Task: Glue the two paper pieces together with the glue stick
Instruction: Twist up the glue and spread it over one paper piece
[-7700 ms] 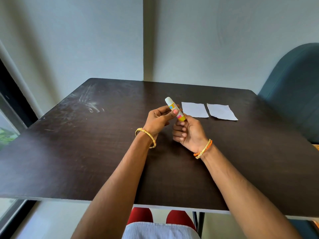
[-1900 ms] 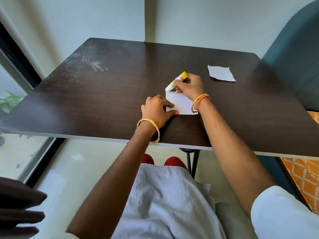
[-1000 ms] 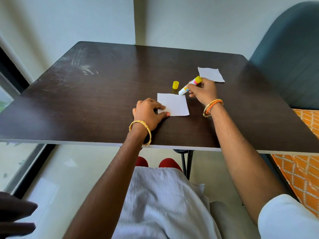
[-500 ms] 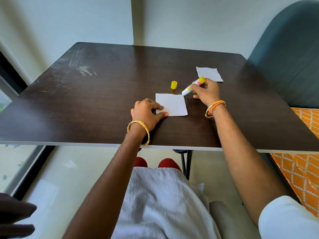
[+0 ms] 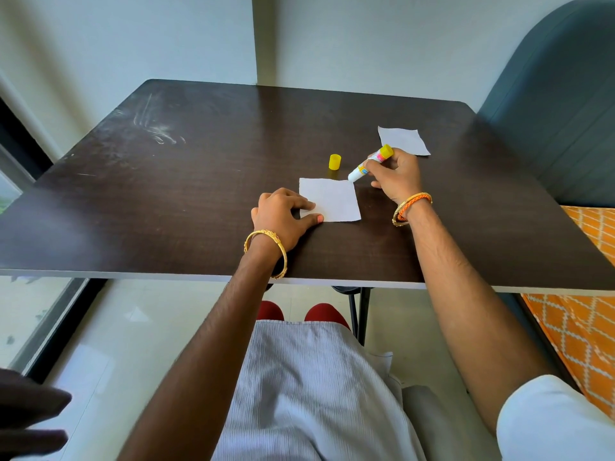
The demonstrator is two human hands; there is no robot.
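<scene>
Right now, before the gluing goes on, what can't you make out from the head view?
- Glue on the near paper: too faint to tell.
- Glue stick tip touching that paper or just above: too small.
- Right hand fingers hide the stick's middle.
- Left hand covers the paper's left edge.
- Far paper: near corner hidden by the right hand.

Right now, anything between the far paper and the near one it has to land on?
Partly. The right hand, gripping the glue stick, sits on the direct line between the far paper and the near paper. The yellow cap stands just left of that line. The left hand holds the near paper's left edge.
</scene>
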